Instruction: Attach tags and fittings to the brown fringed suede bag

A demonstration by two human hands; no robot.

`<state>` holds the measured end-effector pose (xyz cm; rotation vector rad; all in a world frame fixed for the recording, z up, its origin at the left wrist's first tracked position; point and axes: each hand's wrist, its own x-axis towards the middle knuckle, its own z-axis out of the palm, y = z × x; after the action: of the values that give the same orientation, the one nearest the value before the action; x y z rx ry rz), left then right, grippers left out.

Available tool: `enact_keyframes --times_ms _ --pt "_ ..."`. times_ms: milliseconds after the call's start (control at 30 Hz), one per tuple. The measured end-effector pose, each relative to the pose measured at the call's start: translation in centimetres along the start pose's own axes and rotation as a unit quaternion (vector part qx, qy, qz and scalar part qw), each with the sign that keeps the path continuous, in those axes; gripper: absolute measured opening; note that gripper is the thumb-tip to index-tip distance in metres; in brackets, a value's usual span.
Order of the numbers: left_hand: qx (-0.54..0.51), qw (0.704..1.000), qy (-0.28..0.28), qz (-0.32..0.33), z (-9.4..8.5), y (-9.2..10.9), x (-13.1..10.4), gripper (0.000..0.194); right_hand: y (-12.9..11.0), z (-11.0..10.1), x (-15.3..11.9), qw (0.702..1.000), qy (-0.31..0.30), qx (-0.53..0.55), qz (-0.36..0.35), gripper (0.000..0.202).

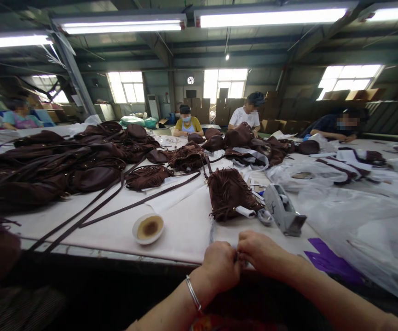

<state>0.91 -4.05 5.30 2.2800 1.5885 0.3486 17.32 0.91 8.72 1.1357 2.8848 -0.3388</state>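
Observation:
At the table's front edge my left hand (221, 265) and my right hand (261, 252) meet, both with curled fingers. Whatever is pinched between them is too small and hidden to make out. Just beyond lies a dark brown fringed bag (230, 193), with a white wrapped piece (245, 211) at its lower side. A grey tape dispenser (281, 209) stands to the right of the bag. Left of my hands, a white bowl (135, 232) holds a brownish liquid with a dark patch in it.
A big heap of brown bags (91, 177) covers the table's left side, with long straps (143, 200) trailing forward. Clear plastic sheeting (367, 230) and a purple piece (330, 262) lie at right. Several people sit around the table's far sides, including one in yellow (197, 125).

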Motion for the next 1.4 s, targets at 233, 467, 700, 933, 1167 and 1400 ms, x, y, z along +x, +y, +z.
enact_keyframes --times_ms 233,467,700,933,1167,1400 --pt "-0.016 0.999 -0.025 -0.012 -0.4 -0.8 -0.1 0.032 0.3 2.2 0.0 0.998 0.007 -0.025 -0.057 0.009" --pt "-0.086 0.994 -0.068 -0.019 -0.3 -1.8 0.8 0.033 0.4 3.6 -0.9 0.973 0.145 -0.101 -0.146 0.010" --pt "-0.191 0.978 -0.061 -0.064 0.0 -1.9 1.3 0.037 0.1 4.8 -2.5 0.948 0.250 -0.130 -0.149 0.020" --pt "-0.348 0.928 -0.095 -0.086 -0.6 -2.4 1.1 0.036 -0.1 6.3 -3.7 0.926 0.331 -0.109 -0.143 0.031" --pt "-0.406 0.904 -0.096 -0.090 -1.0 -2.3 1.2 0.051 -0.8 6.0 -3.2 0.915 0.380 -0.063 -0.122 0.025" --pt "-0.358 0.929 -0.057 -0.077 -0.4 -2.2 0.9 0.044 4.6 5.4 -4.8 0.913 0.404 0.048 -0.013 0.013"
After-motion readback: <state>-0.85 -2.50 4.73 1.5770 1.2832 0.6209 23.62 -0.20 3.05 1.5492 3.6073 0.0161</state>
